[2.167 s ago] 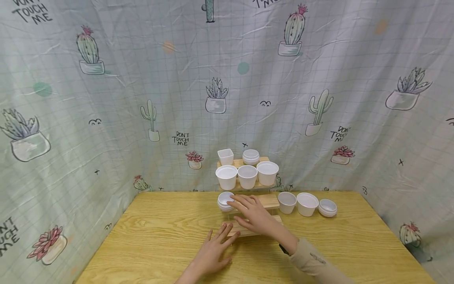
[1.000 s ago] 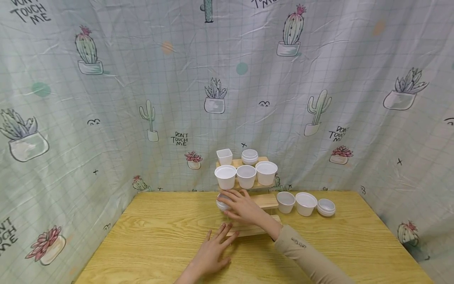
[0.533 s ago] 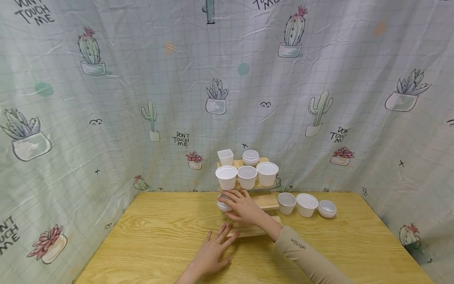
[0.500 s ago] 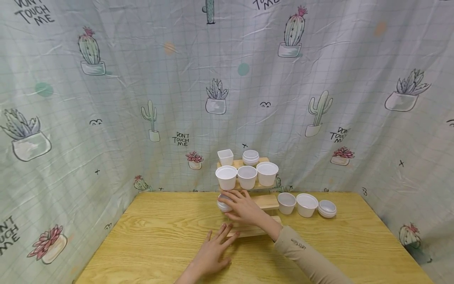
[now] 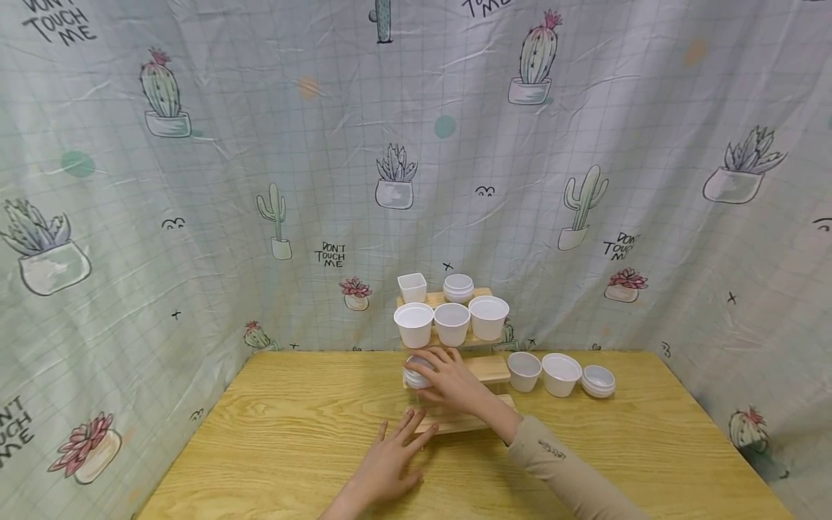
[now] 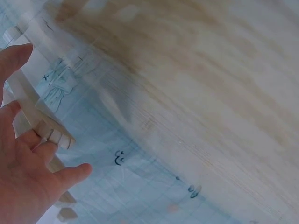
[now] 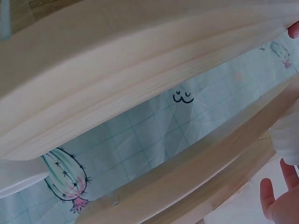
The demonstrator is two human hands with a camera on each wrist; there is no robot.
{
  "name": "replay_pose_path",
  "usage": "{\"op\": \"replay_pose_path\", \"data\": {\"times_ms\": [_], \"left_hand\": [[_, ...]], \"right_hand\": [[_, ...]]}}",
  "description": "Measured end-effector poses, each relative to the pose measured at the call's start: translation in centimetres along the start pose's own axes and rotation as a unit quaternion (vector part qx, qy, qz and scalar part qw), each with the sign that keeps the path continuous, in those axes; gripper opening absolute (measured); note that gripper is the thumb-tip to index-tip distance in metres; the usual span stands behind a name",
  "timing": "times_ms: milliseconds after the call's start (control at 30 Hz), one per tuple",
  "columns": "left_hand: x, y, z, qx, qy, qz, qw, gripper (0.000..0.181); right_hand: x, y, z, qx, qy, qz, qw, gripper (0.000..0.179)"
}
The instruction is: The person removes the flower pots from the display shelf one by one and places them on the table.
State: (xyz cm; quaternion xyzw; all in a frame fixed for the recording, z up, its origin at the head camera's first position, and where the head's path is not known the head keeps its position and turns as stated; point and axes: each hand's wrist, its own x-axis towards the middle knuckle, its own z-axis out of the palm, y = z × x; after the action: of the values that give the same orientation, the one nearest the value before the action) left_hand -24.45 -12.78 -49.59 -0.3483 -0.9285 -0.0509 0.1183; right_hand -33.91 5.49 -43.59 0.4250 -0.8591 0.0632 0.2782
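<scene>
A tiered wooden display stand (image 5: 489,370) stands near the back of the table. My right hand (image 5: 453,379) grips a small round white pot (image 5: 417,371) at the left end of the second board from the bottom. The hand covers the pot's right side. In the right wrist view the fingers (image 7: 266,193) show close beside the white pot (image 7: 286,140). My left hand (image 5: 388,461), its fingers spread and extended, touches the left end of the lowest board (image 5: 455,420). The left wrist view shows the left hand's fingers (image 6: 44,151) against a board edge.
Three white cups, the middle one (image 5: 451,325) slightly smaller, line the board above. A square white pot (image 5: 412,287) and a round pot (image 5: 458,288) stand on top. To the right are a cup (image 5: 523,373), a wider cup (image 5: 562,375) and a low pot (image 5: 597,381).
My right hand has reached left and taken hold of the small round pot, which has since shifted slightly right along its board. The left hand has stayed in place.
</scene>
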Motion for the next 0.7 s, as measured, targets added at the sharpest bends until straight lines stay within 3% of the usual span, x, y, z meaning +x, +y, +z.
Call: {"op": "replay_pose_path", "data": {"times_ms": [300,467,600,700], "left_hand": [[0.2,-0.1,-0.1,-0.009,-0.001,0.005,0.9999,0.072],[0.4,0.0,-0.1,0.000,0.018,-0.004,0.9998,0.057],[1.0,0.0,-0.1,0.028,0.093,-0.009,0.9952,0.045],[1.8,-0.2,-0.1,0.064,0.182,-0.009,0.9812,0.045]], "right_hand": [[-0.7,0.4,-0.2,-0.004,0.032,-0.006,0.9994,0.054],[-1.4,0.6,-0.6,-0.007,0.036,0.004,0.9993,0.053],[-2.1,0.8,-1.0,0.001,0.042,0.011,0.9990,0.055],[-2.7,1.1,-1.2,0.007,0.047,0.024,0.9986,0.054]]}}
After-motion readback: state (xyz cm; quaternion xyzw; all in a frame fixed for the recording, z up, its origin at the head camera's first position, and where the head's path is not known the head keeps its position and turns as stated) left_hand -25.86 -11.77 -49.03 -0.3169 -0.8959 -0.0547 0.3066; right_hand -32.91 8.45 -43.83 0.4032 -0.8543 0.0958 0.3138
